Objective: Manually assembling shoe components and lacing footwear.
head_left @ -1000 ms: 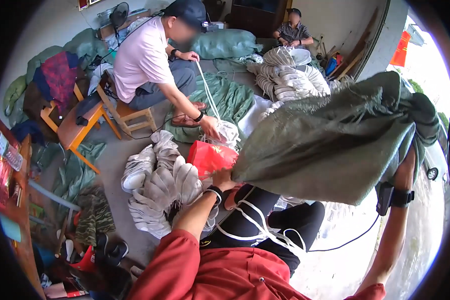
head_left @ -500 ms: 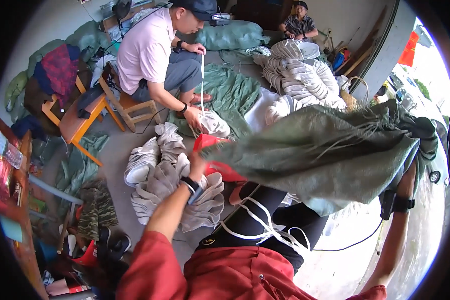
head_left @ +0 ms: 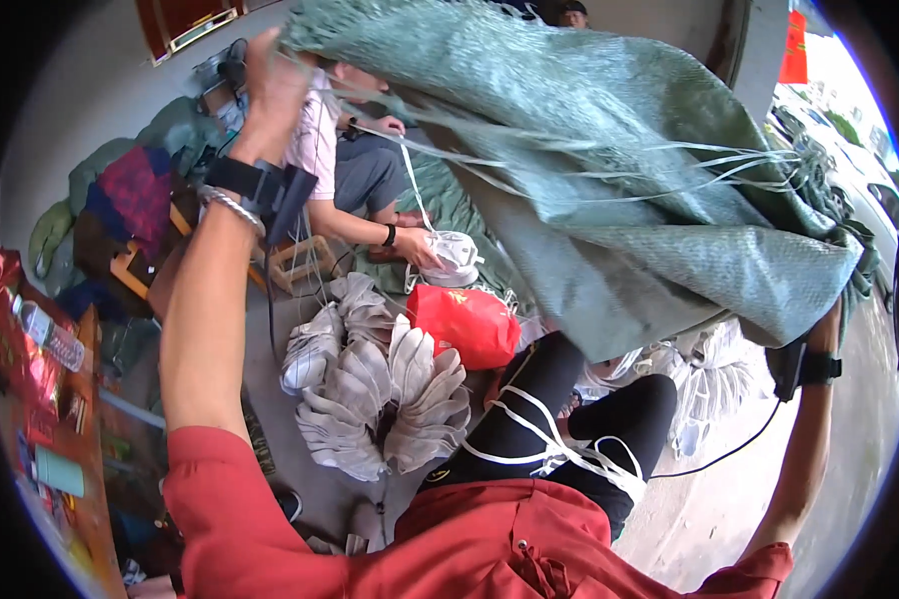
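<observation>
A large green woven sack [head_left: 609, 190] with frayed edges and loose strands is stretched out in the air in front of me. My left hand [head_left: 275, 85], raised high at the upper left and somewhat blurred, grips one frayed edge. At the far right, my right hand [head_left: 825, 327] is closed on the bunched other end, its fingers mostly covered by cloth. White straps [head_left: 539, 439] lie across my thighs. Below the sack are a red bag [head_left: 464, 324] and bundles of stacked grey-white fabric pieces [head_left: 350, 399] on the floor.
A co-worker in a pink shirt [head_left: 315, 130] crouches ahead, holding a white strip and a white bundle. More white pieces [head_left: 709, 389] lie right of my legs. A wooden table [head_left: 95, 439] with a bottle [head_left: 50, 334] stands left. A black cable [head_left: 719, 459] runs to my right wrist.
My left hand has swung up and to the left, raising and spreading the sack. The red bag is more exposed now, while the far pile and far person are mostly covered.
</observation>
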`<state>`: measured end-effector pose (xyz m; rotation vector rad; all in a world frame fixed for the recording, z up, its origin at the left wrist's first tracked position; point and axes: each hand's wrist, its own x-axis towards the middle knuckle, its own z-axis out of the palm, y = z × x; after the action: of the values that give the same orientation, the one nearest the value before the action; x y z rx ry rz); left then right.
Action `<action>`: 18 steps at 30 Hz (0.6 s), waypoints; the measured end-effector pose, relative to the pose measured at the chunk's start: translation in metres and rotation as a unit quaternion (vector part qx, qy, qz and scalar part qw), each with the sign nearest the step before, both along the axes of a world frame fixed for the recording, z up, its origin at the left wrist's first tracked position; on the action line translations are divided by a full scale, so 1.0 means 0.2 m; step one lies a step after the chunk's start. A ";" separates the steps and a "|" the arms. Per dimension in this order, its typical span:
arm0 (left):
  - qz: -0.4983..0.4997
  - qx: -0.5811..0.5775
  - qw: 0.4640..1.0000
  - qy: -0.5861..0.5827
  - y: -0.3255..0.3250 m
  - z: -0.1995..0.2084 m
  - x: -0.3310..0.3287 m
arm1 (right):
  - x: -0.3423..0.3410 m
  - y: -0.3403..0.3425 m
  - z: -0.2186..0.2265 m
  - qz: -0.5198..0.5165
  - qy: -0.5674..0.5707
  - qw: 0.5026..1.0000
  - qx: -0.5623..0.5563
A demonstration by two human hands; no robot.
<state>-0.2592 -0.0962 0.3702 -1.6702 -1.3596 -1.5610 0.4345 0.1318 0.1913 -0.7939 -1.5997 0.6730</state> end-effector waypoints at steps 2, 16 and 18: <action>-0.017 -0.024 0.993 0.111 0.08 -0.09 0.19 | 0.48 0.08 -0.08 -0.037 0.030 0.999 -0.027; -0.383 -0.687 0.590 0.183 0.59 -1.29 1.54 | 3.37 -2.08 -0.63 -0.372 0.251 0.878 -0.167; -0.386 -0.732 0.549 0.117 0.58 -1.39 1.58 | 3.38 -2.40 -0.73 -0.398 0.290 0.850 -0.185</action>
<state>0.0571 0.0206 0.0932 -3.6133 -2.0104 0.1400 1.1108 -0.3484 0.0446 -1.2812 -0.4940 0.5240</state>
